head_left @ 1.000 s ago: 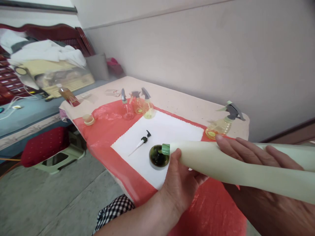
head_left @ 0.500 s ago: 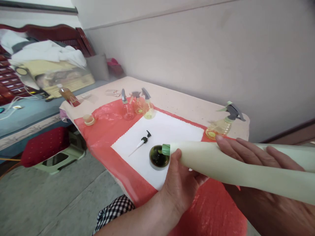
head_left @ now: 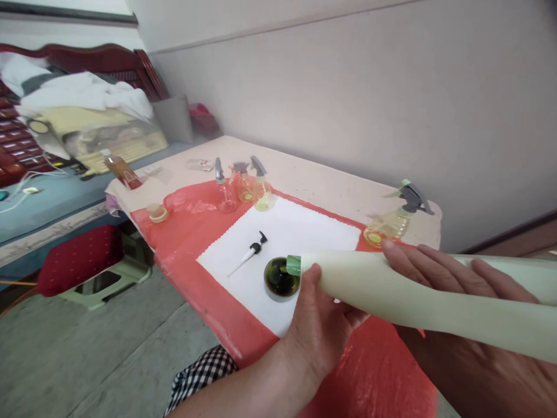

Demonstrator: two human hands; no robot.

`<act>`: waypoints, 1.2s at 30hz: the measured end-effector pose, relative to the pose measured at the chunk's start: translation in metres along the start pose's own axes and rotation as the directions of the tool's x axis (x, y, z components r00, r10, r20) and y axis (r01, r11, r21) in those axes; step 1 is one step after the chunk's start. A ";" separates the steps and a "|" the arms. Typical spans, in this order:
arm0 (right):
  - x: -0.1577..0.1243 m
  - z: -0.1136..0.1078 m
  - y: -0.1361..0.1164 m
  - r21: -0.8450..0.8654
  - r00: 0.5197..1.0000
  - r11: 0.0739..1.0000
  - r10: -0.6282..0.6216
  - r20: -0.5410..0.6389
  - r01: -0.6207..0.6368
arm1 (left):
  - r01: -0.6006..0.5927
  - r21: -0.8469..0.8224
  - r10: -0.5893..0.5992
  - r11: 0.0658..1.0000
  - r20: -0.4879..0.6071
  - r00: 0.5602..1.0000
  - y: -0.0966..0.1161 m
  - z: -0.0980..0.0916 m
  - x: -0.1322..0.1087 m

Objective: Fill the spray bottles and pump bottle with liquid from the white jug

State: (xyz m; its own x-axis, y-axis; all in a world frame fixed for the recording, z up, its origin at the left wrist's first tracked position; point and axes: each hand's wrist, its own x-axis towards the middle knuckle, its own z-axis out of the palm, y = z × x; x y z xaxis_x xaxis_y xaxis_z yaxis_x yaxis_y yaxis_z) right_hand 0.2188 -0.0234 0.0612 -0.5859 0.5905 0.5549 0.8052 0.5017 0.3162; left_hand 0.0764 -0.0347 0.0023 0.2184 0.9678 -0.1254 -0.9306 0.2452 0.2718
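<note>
At the near edge, a black-and-white checked cloth (head_left: pixel 204 366) lies below the left forearm. The left hand (head_left: pixel 319 319) is closed around the forward end of a pale green container (head_left: pixel 357 273), its thumb lying along the near side and its other fingers passing underneath. The right hand (head_left: pixel 446 276) is curled around the container's handle, its fingers showing above that pale strip and the rest of the hand below it. The container lies nearly horizontal, its green neck (head_left: pixel 293 265) overlapping a round dark green vessel (head_left: pixel 281 281); whether the two touch cannot be told. The vessel stands on a white sheet (head_left: pixel 304 226), with a black-and-white pump (head_left: pixel 253 249) lying beside it to the left. Beneath the sheet, red plastic (head_left: pixel 183 255) covers part of a pale tabletop (head_left: pixel 313 171). To the left, below tabletop height, is a stool with a red cushion (head_left: pixel 80 258). A small pale cap-like object (head_left: pixel 157 213) rests on the plastic. Farther back stand three clustered spray bottles (head_left: pixel 227 200), and a yellowish spray bottle (head_left: pixel 389 226) stands apart at right. An amber bottle (head_left: pixel 122 168) occupies the table's far left end. Beyond are a white cloth (head_left: pixel 87 90), a grey cushion (head_left: pixel 174 119) and the plain wall (head_left: pixel 348 98).
</note>
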 end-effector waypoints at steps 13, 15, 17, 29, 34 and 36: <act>0.001 0.000 0.004 -0.016 0.999 0.999 -0.038 -0.033 0.038 | 0.002 0.028 -0.001 1.000 -0.033 0.999 0.002 0.005 -0.001; 0.001 0.001 0.004 -0.016 0.999 0.999 -0.039 -0.022 0.038 | -0.002 0.023 0.002 1.000 -0.028 1.000 0.001 0.005 -0.001; 0.001 0.002 0.004 -0.023 0.999 0.999 -0.048 -0.026 0.047 | -0.001 0.022 0.001 1.000 -0.026 1.000 0.001 0.004 -0.001; 0.002 -0.001 0.002 -0.034 0.998 0.998 -0.057 -0.040 0.056 | -0.002 0.012 0.002 1.000 -0.013 1.000 0.001 0.002 0.000; 0.000 0.002 0.004 -0.041 0.998 0.998 -0.057 -0.039 0.056 | 0.003 0.020 -0.002 1.000 -0.023 1.000 0.000 0.003 -0.001; 0.000 0.002 0.004 -0.041 0.998 0.997 -0.061 -0.023 0.060 | 0.004 0.024 -0.003 1.000 -0.025 1.000 0.000 0.004 -0.001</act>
State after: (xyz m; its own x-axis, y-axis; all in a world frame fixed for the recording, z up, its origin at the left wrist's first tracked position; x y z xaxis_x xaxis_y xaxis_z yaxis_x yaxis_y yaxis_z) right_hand 0.2223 -0.0200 0.0606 -0.6314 0.5443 0.5523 0.7719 0.5096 0.3802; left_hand 0.0768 -0.0350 0.0058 0.2138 0.9653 -0.1501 -0.9224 0.2501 0.2944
